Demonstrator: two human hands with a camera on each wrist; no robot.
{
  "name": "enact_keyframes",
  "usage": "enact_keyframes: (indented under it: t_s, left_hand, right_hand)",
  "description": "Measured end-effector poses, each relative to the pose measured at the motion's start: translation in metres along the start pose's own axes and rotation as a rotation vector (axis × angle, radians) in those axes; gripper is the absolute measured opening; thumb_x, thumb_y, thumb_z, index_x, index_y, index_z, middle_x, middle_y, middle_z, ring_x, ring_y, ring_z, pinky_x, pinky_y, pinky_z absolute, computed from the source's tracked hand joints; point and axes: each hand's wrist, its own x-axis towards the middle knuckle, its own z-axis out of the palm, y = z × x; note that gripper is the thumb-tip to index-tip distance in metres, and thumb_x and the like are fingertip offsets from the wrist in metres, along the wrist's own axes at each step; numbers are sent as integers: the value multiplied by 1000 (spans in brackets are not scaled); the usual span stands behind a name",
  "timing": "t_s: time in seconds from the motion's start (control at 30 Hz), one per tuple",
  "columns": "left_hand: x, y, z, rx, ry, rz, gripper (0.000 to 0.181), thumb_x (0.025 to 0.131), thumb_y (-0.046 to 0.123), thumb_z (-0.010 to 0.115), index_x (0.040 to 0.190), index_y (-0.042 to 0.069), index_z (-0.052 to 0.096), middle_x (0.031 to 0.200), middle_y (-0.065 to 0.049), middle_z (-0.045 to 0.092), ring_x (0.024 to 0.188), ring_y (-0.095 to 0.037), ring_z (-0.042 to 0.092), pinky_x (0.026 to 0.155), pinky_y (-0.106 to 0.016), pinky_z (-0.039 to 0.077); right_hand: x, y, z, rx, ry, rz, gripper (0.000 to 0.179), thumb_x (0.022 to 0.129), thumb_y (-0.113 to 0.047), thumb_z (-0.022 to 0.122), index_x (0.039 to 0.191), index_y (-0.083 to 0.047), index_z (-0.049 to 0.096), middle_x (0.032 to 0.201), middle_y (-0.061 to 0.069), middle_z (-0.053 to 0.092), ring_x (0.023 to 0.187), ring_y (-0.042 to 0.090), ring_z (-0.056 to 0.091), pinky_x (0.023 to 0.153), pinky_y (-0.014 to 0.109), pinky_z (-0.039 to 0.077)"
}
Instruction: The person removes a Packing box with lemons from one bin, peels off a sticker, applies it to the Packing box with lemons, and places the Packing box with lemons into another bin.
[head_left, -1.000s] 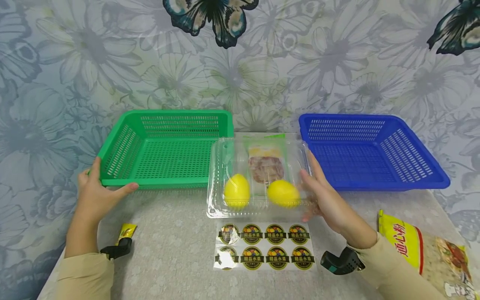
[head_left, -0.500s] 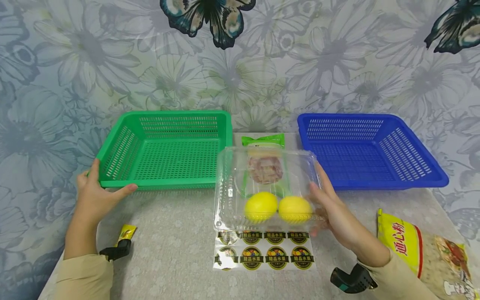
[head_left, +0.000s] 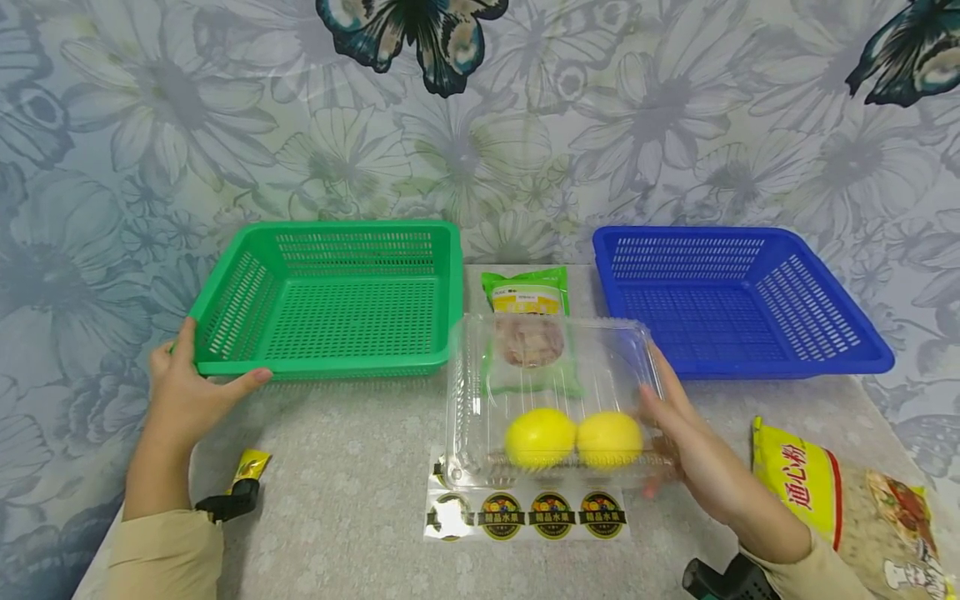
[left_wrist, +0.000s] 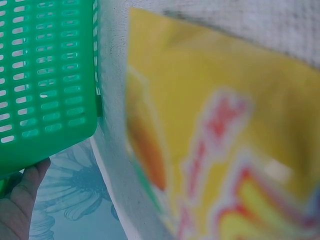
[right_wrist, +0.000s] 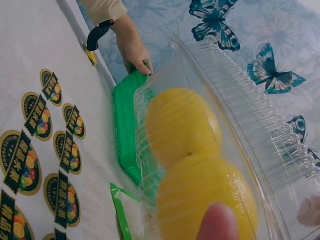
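Clear plastic makes up the lidded, ribbed rectangular box (head_left: pixel 558 383) held above the middle of the grey cloth-covered worktop (head_left: pixel 337 483), with two smooth yellow oval fruits (head_left: pixel 540 437) side by side inside. The right hand (head_left: pixel 697 442) grips its right end, thumb and fingers bent round it. Beneath is a white sheet of round black-and-gold stickers (head_left: pixel 552 514); a green-topped plastic food bag (head_left: pixel 528 283) lies partly behind the box, toward the far edge. The left hand (head_left: pixel 195 392) pinches the near left corner of a green slotted plastic basket (head_left: pixel 322 367), thumb along the rim. At the worktop's far right corner stands a blue slotted plastic basket (head_left: pixel 780 367); a yellow-and-clear pasta bag (head_left: pixel 825 500) lies along the right edge, and a small shiny yellow packet (head_left: pixel 250 465) near the left edge.
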Motion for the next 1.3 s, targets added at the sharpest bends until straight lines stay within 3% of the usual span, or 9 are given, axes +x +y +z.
enact_keyframes:
  t_s: [0.4,0.63,0.8,1.0,1.17,1.3]
  left_hand:
    - [-1,2,1,-12,18,13,118,86,53,71,158,22,-18,158,-32,-12,137,-65,13,93,-80,28]
    - [1,-1,-1,-2,2,6,118,87,54,70,157,22,-20,158,-32,-14,137,-67,11,92,-80,27]
    - [1,-1,-1,4,-6,9,118,87,54,69,157,22,-20,158,-32,-15,137,-67,9,92,-81,27]
    - [1,-1,-1,10,0,6,118,87,54,70,157,23,-20,158,-32,-14,137,-67,10,91,-80,27]
    - [1,-1,-2,17,3,3,118,86,55,70,157,23,-20,158,-32,-14,137,-67,10,92,-80,27]
    - [0,0,-2,20,-1,-1,119,86,55,70,157,23,-20,158,-33,-14,136,-68,11,91,-80,28]
  right_hand:
    - [-6,13,0,-31,4,39,55,108,-46,26,147,-65,-8,165,17,-14,122,46,51,56,50,55]
    - [-2,18,0,-27,3,58,55,108,-48,25,146,-66,-9,161,25,4,116,41,55,56,47,55]
    - [1,20,2,-34,3,55,54,108,-48,26,146,-67,-8,163,20,-3,117,41,55,55,47,55]
    - [4,20,3,-22,8,66,54,107,-49,27,145,-68,-7,162,21,1,111,38,56,55,47,55]
    - [6,21,6,-28,8,61,55,107,-50,27,145,-67,-8,164,16,-9,112,39,53,55,47,56]
    - [7,22,7,-22,10,57,54,107,-49,27,145,-67,-7,163,18,-3,106,37,54,54,46,55]
